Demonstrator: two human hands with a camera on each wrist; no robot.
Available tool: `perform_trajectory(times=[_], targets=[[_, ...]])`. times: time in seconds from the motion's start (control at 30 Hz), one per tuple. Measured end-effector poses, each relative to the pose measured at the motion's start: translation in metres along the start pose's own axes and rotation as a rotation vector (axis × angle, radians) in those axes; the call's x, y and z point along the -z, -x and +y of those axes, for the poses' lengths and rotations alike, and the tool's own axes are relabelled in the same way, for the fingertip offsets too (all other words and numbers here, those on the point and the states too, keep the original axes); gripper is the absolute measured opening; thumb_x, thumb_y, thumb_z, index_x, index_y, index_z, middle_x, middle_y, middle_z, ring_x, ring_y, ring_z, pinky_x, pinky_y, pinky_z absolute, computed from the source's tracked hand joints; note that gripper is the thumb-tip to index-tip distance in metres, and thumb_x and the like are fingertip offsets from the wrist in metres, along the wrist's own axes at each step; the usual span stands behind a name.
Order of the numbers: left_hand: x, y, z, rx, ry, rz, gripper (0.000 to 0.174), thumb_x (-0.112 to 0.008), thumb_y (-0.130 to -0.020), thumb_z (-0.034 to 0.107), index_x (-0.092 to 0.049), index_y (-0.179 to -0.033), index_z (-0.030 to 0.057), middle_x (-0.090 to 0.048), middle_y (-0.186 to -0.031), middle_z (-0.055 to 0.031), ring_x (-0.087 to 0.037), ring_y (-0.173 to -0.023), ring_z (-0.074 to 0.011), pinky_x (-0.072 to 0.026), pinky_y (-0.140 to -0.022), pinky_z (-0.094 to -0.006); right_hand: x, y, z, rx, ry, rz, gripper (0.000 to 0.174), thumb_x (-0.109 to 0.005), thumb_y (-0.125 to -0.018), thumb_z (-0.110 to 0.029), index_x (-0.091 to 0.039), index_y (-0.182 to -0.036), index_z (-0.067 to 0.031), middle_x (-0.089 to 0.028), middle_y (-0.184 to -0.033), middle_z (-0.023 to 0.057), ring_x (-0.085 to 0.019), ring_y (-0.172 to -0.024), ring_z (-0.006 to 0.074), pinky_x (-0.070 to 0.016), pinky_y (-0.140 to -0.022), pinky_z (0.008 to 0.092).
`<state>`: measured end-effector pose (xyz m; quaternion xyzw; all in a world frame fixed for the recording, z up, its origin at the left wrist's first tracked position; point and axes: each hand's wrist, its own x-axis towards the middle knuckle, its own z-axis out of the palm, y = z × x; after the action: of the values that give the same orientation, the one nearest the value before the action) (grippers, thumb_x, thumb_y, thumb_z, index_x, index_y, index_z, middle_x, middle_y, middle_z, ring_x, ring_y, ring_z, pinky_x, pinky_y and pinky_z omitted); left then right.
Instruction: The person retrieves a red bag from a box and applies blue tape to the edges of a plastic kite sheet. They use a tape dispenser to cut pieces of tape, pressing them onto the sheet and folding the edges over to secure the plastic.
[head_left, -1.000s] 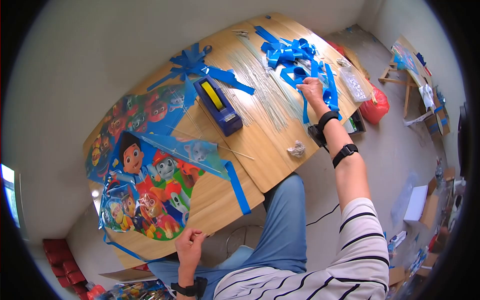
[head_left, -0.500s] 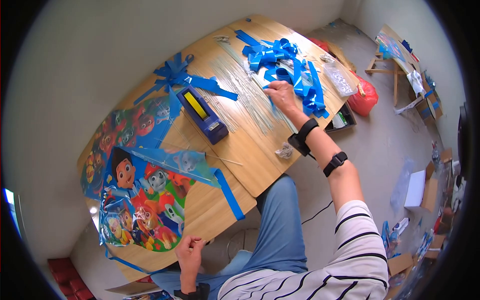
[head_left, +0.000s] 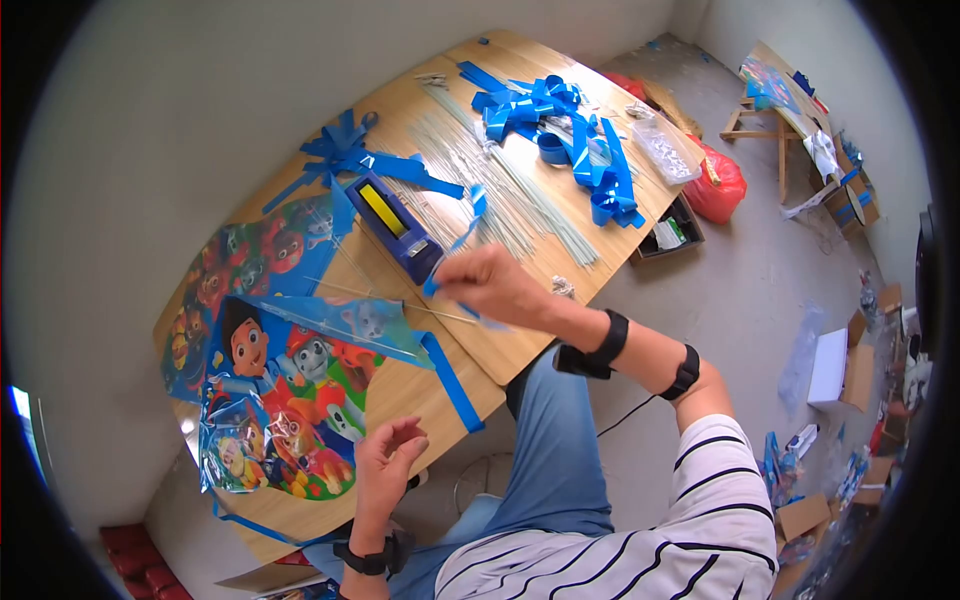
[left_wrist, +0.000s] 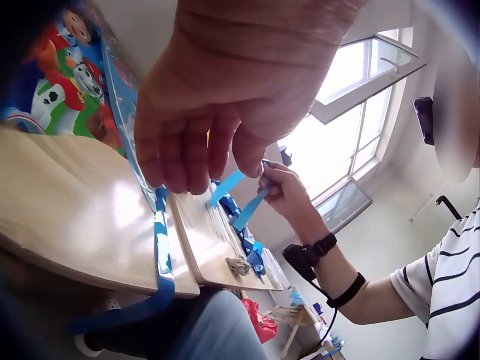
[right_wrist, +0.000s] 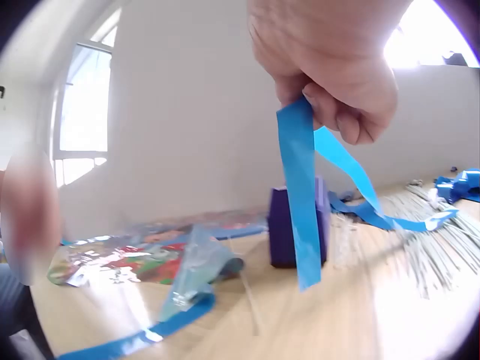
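Observation:
My right hand (head_left: 492,285) is raised over the front of the table, between the tape dispenser and my body. Its fingertips pinch a blue ribbon strip (right_wrist: 300,195), which hangs down in two lengths in the right wrist view. My left hand (head_left: 385,465) hovers at the table's front edge, fingers loosely bent, thumb apart, holding nothing. Beside it lies a printed cartoon plastic sheet (head_left: 300,400), one flap folded over. From that flap's corner a blue tail strip (head_left: 455,385) runs to the table edge. A purple tape dispenser (head_left: 395,230) with yellow inside stands behind my right hand.
Thin pale rods (head_left: 500,180) cover the table's middle. Blue ribbon piles lie at the back (head_left: 345,150) and right (head_left: 550,110). A clear tray of small white pieces (head_left: 665,150) sits at the right edge, above a red bag (head_left: 718,185) on the floor.
My right hand has come from the blue ribbon pile, left and toward me, bringing a strip with it. My left hand has risen slightly and its fingers have spread.

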<state>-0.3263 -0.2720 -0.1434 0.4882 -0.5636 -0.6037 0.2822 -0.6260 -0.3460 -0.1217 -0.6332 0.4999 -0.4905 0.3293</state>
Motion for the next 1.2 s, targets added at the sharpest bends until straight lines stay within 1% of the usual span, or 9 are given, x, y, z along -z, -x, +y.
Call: perform_trajectory(times=[0.13, 0.2, 0.53, 0.63, 0.73, 0.9, 1.0, 1.1, 1.2], targets=[[-0.028, -0.019, 0.049, -0.161, 0.199, 0.057, 0.024, -0.074, -0.088, 0.004, -0.070, -0.111, -0.0013, -0.069, -0.087, -0.0031, -0.066, -0.083, -0.0106, -0.0530, -0.079, -0.0265, -0.006, 0.020, -0.064, 0.047, -0.100, -0.486, 0.011, -0.073, -0.082, -0.006, -0.070, -0.089, 0.0024, -0.063, -0.071, 0.0157, -0.062, -0.063, 0.0228, -0.0476, -0.061, 0.0342], [-0.018, -0.026, 0.042, -0.235, 0.035, -0.094, 0.021, -0.072, -0.089, 0.003, -0.069, -0.110, -0.0014, -0.068, -0.086, -0.0028, -0.064, -0.080, -0.0101, -0.0522, -0.076, -0.0260, -0.005, 0.022, -0.080, 0.025, -0.068, -0.627, 0.011, -0.072, -0.087, -0.007, -0.071, -0.092, 0.0023, -0.064, -0.070, 0.0128, -0.059, -0.061, 0.0203, -0.0455, -0.058, 0.0321], [0.006, -0.014, 0.043, -0.077, 0.186, -0.019, 0.009, -0.065, -0.093, 0.003, -0.065, -0.101, -0.0002, -0.067, -0.084, -0.0032, -0.061, -0.073, -0.0091, -0.0498, -0.068, -0.0242, -0.021, -0.015, -0.040, -0.221, -0.158, -0.422, 0.012, -0.077, -0.082, -0.007, -0.073, -0.088, 0.0025, -0.066, -0.069, 0.0013, -0.055, -0.066, 0.0041, -0.0447, -0.058, 0.0273], [0.015, -0.005, 0.031, -0.037, 0.156, 0.100, 0.011, -0.064, -0.092, 0.001, -0.065, -0.103, -0.0005, -0.067, -0.087, -0.0035, -0.061, -0.075, -0.0095, -0.0503, -0.069, -0.0245, -0.037, -0.045, -0.029, -0.140, -0.031, -0.239, 0.015, -0.079, -0.080, -0.009, -0.074, -0.089, 0.0017, -0.067, -0.070, 0.0003, -0.058, -0.067, 0.0044, -0.0468, -0.060, 0.0262], [0.031, 0.015, 0.000, 0.041, 0.146, 0.134, 0.013, -0.067, -0.091, 0.003, -0.065, -0.104, 0.0004, -0.066, -0.089, -0.0020, -0.062, -0.077, -0.0084, -0.0503, -0.068, -0.0236, -0.048, -0.085, -0.048, -0.397, -0.154, -0.138, 0.014, -0.076, -0.085, -0.012, -0.076, -0.094, -0.0023, -0.068, -0.075, 0.0014, -0.062, -0.059, 0.0094, -0.0515, -0.053, 0.0251], [0.050, 0.067, -0.047, 0.206, 0.189, 0.156, 0.013, -0.070, -0.089, 0.001, -0.065, -0.101, 0.0003, -0.066, -0.086, -0.0021, -0.061, -0.075, -0.0079, -0.0502, -0.067, -0.0239, -0.100, -0.182, -0.015, -0.227, -0.215, -0.037, 0.008, -0.072, -0.090, -0.008, -0.071, -0.092, -0.0006, -0.072, -0.079, 0.0070, -0.066, -0.063, 0.0129, -0.0536, -0.058, 0.0246], [0.063, 0.091, -0.057, 0.264, 0.201, 0.222, 0.012, -0.071, -0.089, 0.002, -0.065, -0.099, 0.0011, -0.066, -0.085, -0.0004, -0.060, -0.074, -0.0061, -0.0494, -0.064, -0.0225, -0.127, -0.233, -0.017, -0.156, -0.360, 0.116, 0.015, -0.072, -0.090, -0.004, -0.073, -0.103, 0.0018, -0.073, -0.088, 0.0114, -0.072, -0.075, 0.0162, -0.0588, -0.066, 0.0263], [0.079, 0.108, -0.067, 0.287, 0.190, 0.305, 0.012, -0.071, -0.089, 0.001, -0.065, -0.099, 0.0007, -0.065, -0.084, -0.0003, -0.060, -0.072, -0.0061, -0.0488, -0.063, -0.0219, -0.153, -0.272, -0.005, -0.027, -0.285, 0.294, 0.020, -0.076, -0.083, -0.011, -0.076, -0.100, 0.0004, -0.074, -0.080, 0.0108, -0.073, -0.069, 0.0208, -0.0575, -0.063, 0.0350], [0.090, 0.118, -0.070, 0.292, 0.178, 0.359, 0.012, -0.071, -0.088, 0.001, -0.065, -0.099, 0.0001, -0.065, -0.082, -0.0002, -0.060, -0.071, -0.0064, -0.0484, -0.063, -0.0218, -0.153, -0.282, 0.030, 0.154, 0.001, 0.272, 0.027, -0.073, -0.085, -0.021, -0.076, -0.104, -0.0018, -0.076, -0.090, 0.0142, -0.074, -0.082, 0.0257, -0.0579, -0.078, 0.0384]])
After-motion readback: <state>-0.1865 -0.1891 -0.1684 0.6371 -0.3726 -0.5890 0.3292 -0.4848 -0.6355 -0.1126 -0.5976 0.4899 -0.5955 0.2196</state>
